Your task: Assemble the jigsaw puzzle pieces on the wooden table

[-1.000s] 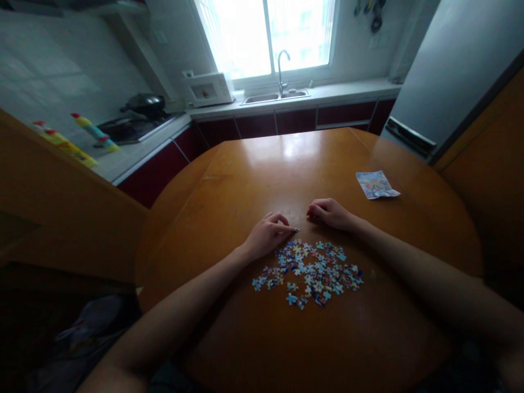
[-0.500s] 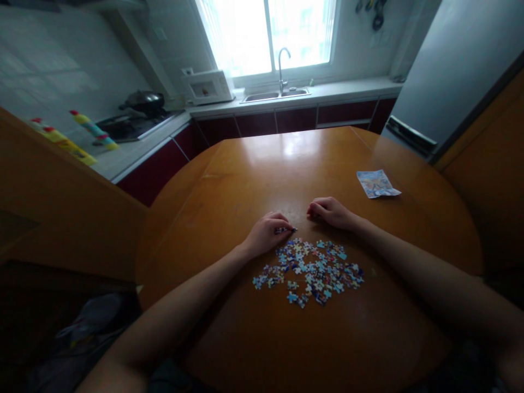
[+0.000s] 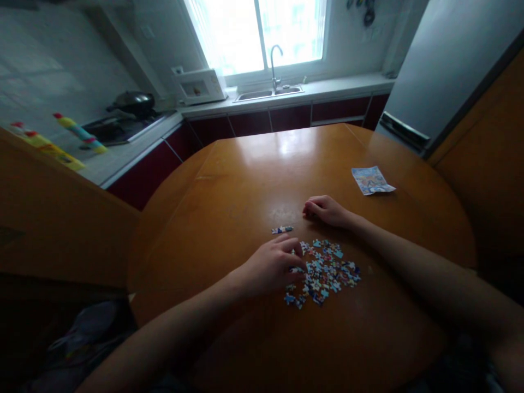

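Note:
A loose pile of small jigsaw puzzle pieces [image 3: 325, 275], in blue, white and other colours, lies on the wooden table [image 3: 254, 188]. My left hand [image 3: 278, 263] hovers over the left side of this pile, thumb and fingers apart, and hides some pieces. Just beyond that hand, a short joined strip of puzzle pieces [image 3: 282, 230] lies by itself on the tabletop. My right hand [image 3: 325, 210] rests on the table behind the pile with its fingers curled in; whatever is inside them, if anything, is hidden.
A creased picture sheet [image 3: 371, 180] lies at the right on the table. Past the far edge are a counter with a sink [image 3: 268, 94], a white microwave [image 3: 200, 86] and a stove with a dark pan [image 3: 133, 102]. A fridge [image 3: 442, 71] stands at the right.
My left hand has let go of the strip of pieces and moved back toward me over the pile, its fingers spreading. The right hand stays in place. The view has shifted slightly.

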A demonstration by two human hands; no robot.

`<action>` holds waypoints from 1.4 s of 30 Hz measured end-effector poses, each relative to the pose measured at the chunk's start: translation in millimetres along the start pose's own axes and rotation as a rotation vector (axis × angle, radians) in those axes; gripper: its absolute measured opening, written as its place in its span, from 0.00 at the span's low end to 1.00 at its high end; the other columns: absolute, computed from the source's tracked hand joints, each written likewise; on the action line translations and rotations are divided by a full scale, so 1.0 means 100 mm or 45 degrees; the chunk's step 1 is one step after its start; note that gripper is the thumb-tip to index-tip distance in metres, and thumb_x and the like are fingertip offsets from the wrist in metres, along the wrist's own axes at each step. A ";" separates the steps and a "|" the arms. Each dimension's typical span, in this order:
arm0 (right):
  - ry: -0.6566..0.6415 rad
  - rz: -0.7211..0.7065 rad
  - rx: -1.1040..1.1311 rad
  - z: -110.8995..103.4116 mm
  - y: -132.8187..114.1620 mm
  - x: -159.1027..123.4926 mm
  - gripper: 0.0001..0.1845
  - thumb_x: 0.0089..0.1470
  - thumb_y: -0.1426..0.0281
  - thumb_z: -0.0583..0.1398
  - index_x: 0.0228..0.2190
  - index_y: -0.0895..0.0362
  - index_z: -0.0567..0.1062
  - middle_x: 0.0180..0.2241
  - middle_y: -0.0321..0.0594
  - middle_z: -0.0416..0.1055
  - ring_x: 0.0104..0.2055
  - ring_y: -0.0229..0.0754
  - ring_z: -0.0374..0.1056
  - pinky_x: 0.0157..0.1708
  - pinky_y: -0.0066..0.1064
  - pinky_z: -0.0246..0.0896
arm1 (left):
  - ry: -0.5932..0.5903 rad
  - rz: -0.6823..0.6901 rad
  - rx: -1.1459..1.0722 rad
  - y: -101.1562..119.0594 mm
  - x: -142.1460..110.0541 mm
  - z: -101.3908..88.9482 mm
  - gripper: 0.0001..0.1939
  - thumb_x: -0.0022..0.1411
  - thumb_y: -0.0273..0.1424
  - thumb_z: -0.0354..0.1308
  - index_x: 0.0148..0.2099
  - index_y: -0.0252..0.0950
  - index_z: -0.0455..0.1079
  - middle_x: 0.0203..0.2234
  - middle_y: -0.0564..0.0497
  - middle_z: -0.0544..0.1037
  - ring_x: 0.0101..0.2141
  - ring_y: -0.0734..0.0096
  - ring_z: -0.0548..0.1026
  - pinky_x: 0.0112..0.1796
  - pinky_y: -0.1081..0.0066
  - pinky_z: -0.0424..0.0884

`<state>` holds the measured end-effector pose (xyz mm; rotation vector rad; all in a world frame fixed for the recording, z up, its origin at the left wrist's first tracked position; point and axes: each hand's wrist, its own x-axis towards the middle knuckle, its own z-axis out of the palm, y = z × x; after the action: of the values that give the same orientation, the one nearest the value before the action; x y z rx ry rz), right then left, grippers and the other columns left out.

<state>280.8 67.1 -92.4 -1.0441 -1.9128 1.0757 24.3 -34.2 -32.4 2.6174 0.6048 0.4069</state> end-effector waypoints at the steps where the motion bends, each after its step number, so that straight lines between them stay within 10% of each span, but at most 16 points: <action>1: 0.002 -0.004 -0.008 0.00 0.00 0.00 0.28 0.63 0.49 0.54 0.29 0.60 0.77 0.28 0.43 0.77 0.28 0.40 0.71 0.31 0.31 0.65 | -0.061 0.006 -0.008 0.08 0.00 0.01 0.06 0.65 0.38 0.65 0.40 0.43 0.80 0.39 0.50 0.77 0.43 0.64 0.73 0.46 0.64 0.71; 42: 0.020 -0.008 -0.033 0.00 -0.01 0.01 0.27 0.62 0.50 0.55 0.29 0.60 0.78 0.28 0.43 0.78 0.29 0.40 0.71 0.30 0.31 0.63 | -0.155 -0.221 -0.112 0.21 -0.03 0.21 0.07 0.62 0.28 0.66 0.44 0.42 0.78 0.45 0.47 0.72 0.47 0.58 0.69 0.48 0.61 0.70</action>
<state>280.1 67.4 -91.3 -1.0574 -1.9205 1.0388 36.6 -59.5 -41.8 2.4614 0.7476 0.2132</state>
